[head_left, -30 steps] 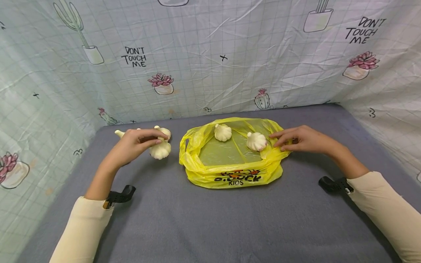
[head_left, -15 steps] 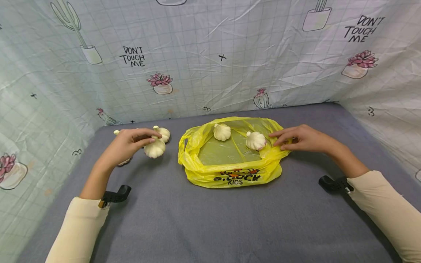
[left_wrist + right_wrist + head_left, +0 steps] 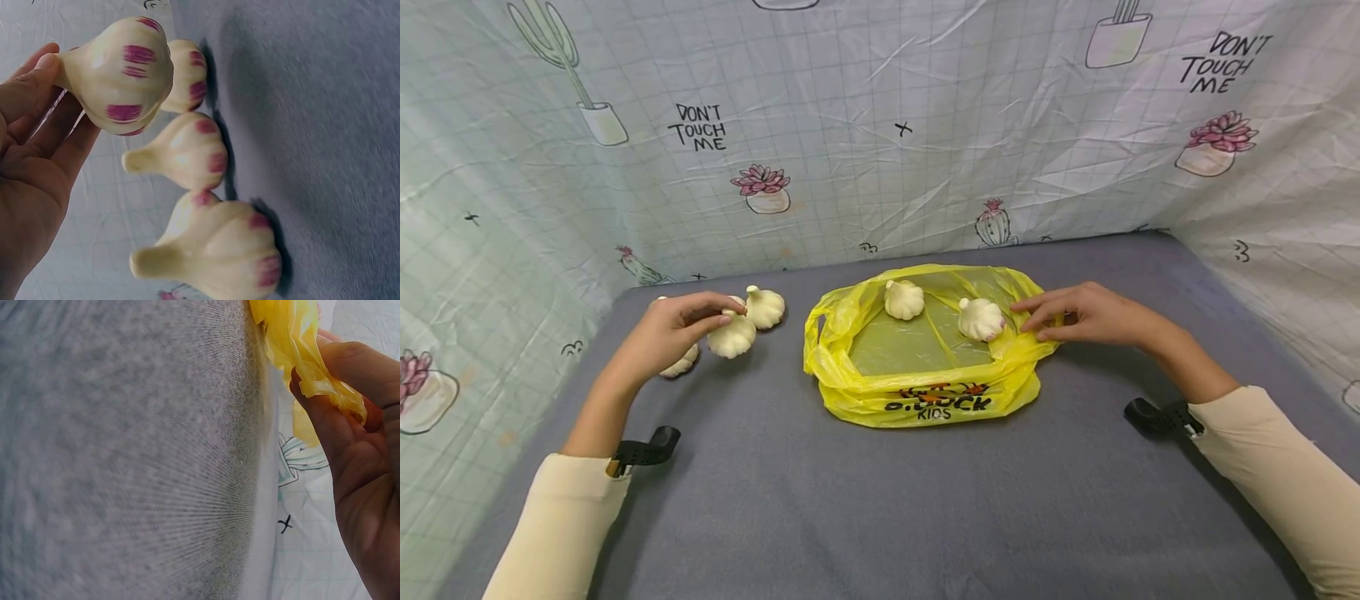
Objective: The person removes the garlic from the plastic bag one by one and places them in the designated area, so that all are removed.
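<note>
Leftward the garlic (image 3: pixel 732 337) has been carried, its stem pinched by the left hand (image 3: pixel 662 332), and it is held above the table (image 3: pixel 880 508) near the loose bulbs (image 3: pixel 766 309); this carry seems nearly done. The bag (image 3: pixel 936 408), two bulbs (image 3: pixel 904 301) inside, is pinched by the right hand (image 3: pixel 1093 315).

Soft, even light fills the head view; a diffuse shadow darkens the grey cloth tabletop (image 3: pixel 880 500) beside the cream fabric left sleeve (image 3: pixel 553 512). Pale glare catches creases in the white printed fabric backdrop (image 3: pixel 842 75) and the crinkled yellow plastic bag (image 3: pixel 865 400). In the left wrist view, the uppermost round cream garlic bulb with purple patches (image 3: pixel 125 78) shows a small highlight. The right wrist view blurs the tabletop into streaks.
</note>
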Demonstrator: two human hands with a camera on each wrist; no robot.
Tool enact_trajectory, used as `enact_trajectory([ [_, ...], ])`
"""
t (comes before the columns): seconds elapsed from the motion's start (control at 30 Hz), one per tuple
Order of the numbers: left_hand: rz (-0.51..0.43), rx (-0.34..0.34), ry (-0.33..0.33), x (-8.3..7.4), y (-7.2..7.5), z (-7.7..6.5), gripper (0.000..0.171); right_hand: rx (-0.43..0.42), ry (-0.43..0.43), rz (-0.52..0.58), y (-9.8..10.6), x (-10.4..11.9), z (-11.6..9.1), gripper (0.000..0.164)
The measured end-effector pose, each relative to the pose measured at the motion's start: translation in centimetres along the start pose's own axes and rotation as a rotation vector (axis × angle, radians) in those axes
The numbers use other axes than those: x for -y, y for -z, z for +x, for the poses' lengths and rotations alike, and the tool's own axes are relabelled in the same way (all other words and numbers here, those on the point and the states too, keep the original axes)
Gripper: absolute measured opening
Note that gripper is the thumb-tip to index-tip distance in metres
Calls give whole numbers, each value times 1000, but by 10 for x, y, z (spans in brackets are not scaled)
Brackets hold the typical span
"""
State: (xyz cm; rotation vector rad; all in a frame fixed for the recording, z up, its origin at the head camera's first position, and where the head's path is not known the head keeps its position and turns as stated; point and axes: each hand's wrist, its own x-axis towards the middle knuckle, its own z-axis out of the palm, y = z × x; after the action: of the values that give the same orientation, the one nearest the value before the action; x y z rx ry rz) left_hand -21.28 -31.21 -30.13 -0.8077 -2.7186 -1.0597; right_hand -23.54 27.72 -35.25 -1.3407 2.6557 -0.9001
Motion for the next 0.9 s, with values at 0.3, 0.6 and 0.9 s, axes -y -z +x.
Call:
enact_trajectory([
  [0.3, 70, -12, 27, 7, 5, -6, 23, -8, 23, -16, 1, 0, 0, 26],
  [0.6, 93, -4, 54, 10, 7, -10, 20, -14, 26, -16, 1, 1, -1, 27],
  [0.9, 82, 17, 120, 16, 6, -13, 17, -13, 24, -5, 0, 2, -1, 26],
])
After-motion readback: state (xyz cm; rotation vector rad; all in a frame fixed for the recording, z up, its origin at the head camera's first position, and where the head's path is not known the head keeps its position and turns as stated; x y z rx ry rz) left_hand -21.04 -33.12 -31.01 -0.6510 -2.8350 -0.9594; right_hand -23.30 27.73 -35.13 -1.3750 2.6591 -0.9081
